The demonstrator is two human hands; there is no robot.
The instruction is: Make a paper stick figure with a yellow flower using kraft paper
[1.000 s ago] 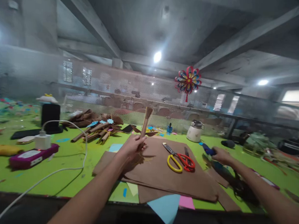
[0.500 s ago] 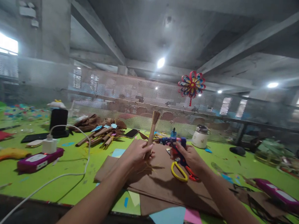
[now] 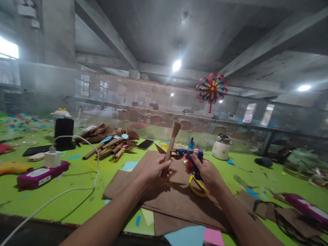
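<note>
Two-handed, we're over the brown sheets [image 3: 188, 207] | left hand [image 3: 157, 171] pinches formed, fringed roll [image 3: 171, 145] | right hand [image 3: 208, 172] grips glue gun [image 3: 189, 153] | remainder unclear

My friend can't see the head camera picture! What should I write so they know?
A person's left hand holds a brown paper tube with a fringed top, while the right hand points a dark blue gun-shaped tool towards it. Below, a yellow scissor handle lies on brown paper sheets on a green table.
</note>
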